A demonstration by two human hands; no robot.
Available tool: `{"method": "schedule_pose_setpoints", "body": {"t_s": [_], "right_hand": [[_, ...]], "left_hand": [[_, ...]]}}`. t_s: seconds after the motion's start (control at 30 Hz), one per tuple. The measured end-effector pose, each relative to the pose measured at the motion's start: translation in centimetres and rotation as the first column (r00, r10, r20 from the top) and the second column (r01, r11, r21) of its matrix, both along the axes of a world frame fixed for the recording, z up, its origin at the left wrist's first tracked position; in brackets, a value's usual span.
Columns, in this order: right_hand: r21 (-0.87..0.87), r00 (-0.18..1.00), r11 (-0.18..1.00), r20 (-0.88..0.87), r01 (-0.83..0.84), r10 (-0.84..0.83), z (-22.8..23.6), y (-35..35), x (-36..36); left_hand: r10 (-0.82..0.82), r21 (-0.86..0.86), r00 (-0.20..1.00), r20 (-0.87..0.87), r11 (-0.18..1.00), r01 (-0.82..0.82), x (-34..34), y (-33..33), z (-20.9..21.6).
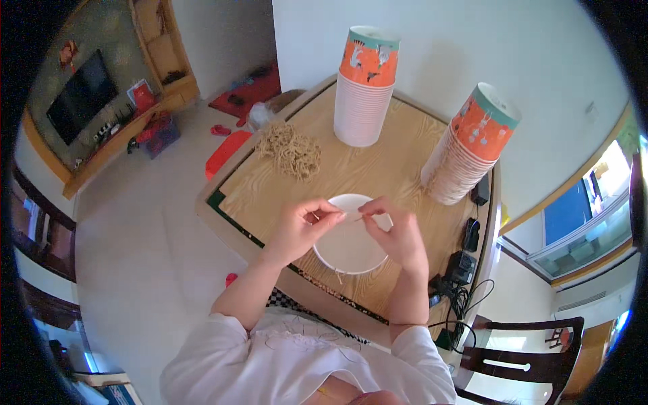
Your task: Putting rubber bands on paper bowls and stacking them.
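Counter: square top, light wood-grain laminate with a dark edge strip, pushed up against a white wall. Pale tiled floor around it. Room behind: dark flat TV on a wood-trimmed wall unit at far left, red mat on the floor past the counter's far corner, dark wooden chair at lower right, window at right.

On the counter:
- Two tall stacks of paper cups, ribbed white sides, top cup printed orange with a teal rim. One stack stands upright at the far edge; the other leans toward the right edge.
- Loose tangled heap of tan string, fibrous, near the far left corner, well apart from the hands.
- Black adapters and cables bunched along the right edge.
- White paper bowl, round, smooth, shallow, near the front edge. Looks bare inside.

Left hand and right hand are both above the bowl, fingers pinched shut on a thin tan strand spanning between them over the bowl's far half. Strand is very fine, detail hard to make out.

Person wears a white top.
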State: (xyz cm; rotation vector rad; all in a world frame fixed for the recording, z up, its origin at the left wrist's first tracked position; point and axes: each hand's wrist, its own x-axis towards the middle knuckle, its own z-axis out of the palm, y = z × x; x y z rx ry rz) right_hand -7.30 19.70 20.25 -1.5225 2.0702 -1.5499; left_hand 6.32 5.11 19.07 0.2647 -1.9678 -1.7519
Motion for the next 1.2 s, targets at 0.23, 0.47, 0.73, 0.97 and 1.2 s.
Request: {"method": "schedule_pose_setpoints", "body": {"t_s": [0.23,0.47,0.73,0.97,1.2], "right_hand": [[0.093,1.0,0.996,0.022,0.016,-0.018,0.3,1.2,-0.1],[0.129,0.991,0.989,-0.118,0.072,-0.057,-0.5,1.1,-0.9],[0.112,0.974,0.99,-0.218,0.083,-0.057,-2.7,0.5,-3.1],[0.198,0.978,0.96,-0.106,0.199,-0.181,-3.1,0.2,-3.8],[0.148,0.989,0.978,-0.043,0.148,-0.143,-3.4,-0.5,-3.4]], "left_hand": [[0.015,-0.114,0.995,0.099,0.993,-0.004,0.9,-0.6,-1.6],[0.207,-0.688,0.947,-0.246,0.651,-0.321,-1.1,-0.1,-1.0],[-0.201,-0.358,0.969,0.142,0.902,0.24,-8.0,0.0,-3.5],[-0.168,-0.247,0.953,0.25,0.941,0.231,-8.8,-0.7,-4.3],[-0.108,-0.243,0.993,0.046,0.963,0.116,-8.7,-0.4,-5.2]]}}
